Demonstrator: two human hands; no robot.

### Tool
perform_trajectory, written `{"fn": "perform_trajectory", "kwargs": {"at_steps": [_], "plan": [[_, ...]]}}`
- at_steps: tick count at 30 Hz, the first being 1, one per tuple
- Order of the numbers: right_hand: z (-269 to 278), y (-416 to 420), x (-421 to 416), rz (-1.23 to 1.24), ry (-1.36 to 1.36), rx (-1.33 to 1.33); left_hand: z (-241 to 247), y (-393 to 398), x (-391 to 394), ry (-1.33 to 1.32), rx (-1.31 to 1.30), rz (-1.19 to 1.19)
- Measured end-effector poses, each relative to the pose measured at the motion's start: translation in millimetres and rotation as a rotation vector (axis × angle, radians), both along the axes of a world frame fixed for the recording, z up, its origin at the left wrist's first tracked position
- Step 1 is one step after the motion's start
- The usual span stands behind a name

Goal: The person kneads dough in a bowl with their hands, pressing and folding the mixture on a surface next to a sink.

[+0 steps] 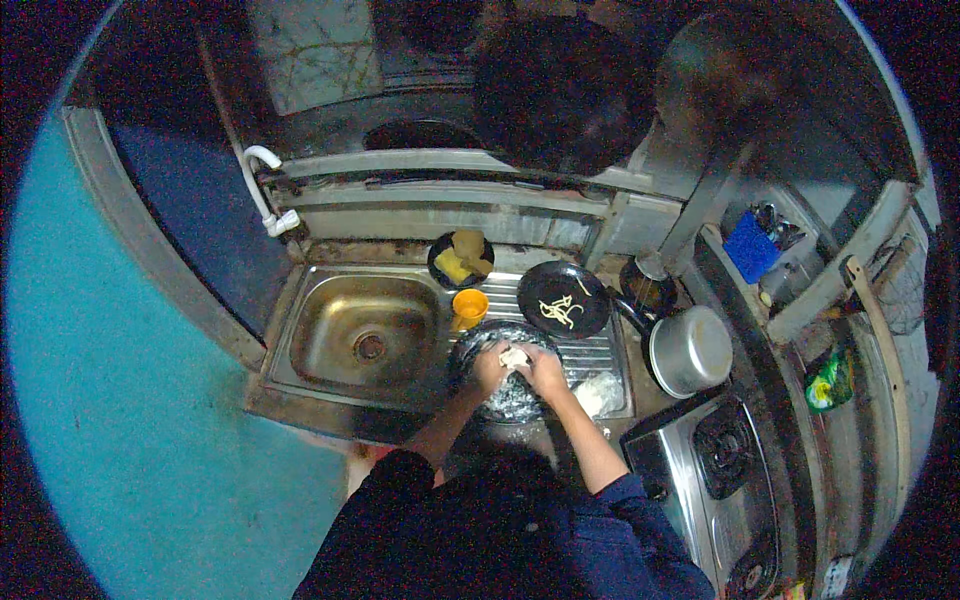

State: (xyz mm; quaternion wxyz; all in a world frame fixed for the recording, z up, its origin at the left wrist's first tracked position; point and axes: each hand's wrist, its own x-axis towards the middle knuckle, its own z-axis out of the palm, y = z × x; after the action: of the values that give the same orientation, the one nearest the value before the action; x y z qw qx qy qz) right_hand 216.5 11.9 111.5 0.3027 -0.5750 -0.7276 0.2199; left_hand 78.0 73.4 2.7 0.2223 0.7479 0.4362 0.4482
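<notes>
Both hands meet over a dark round basin dusted with white flour, on the sink's drainboard. Between my left hand and my right hand is a piece of white dough, with the fingers of both hands on it. Behind the basin, a black plate holds several thin pale dough strips. An orange cup stands just behind the basin's left side. Right of my right hand lies a plastic bag of white powder, probably flour.
A steel sink bowl with a white faucet lies to the left. Behind the cup, a dark bowl holds sponges. An upturned metal pot stands right, near a gas stove. A wooden ledge runs behind the sink.
</notes>
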Motion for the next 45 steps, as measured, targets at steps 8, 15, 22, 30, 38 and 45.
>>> {"fn": "perform_trajectory", "kwargs": {"at_steps": [8, 15, 22, 30, 38, 45], "plan": [[-77, -12, -6, -0.145, 0.052, -0.06, -2, -32, -49, 0.212, -0.19, -0.481], [-94, 4, -9, -0.224, -0.049, 0.051, -51, -39, -40, 0.017, -0.537, -0.169], [-65, -41, -40, 0.046, -0.428, -0.028, -173, 0, -42, 0.515, 0.023, 0.218], [-64, -15, -24, -0.07, -0.464, -0.184, -37, -32, -47, 0.748, -0.021, -0.202], [-91, 38, 9, 0.049, -0.275, -0.237, -61, 2, -49, 0.501, 0.045, -0.196], [-87, 33, 3, -0.386, -0.242, -0.263, -106, 51, -29, 0.61, -0.155, -0.201]]}}
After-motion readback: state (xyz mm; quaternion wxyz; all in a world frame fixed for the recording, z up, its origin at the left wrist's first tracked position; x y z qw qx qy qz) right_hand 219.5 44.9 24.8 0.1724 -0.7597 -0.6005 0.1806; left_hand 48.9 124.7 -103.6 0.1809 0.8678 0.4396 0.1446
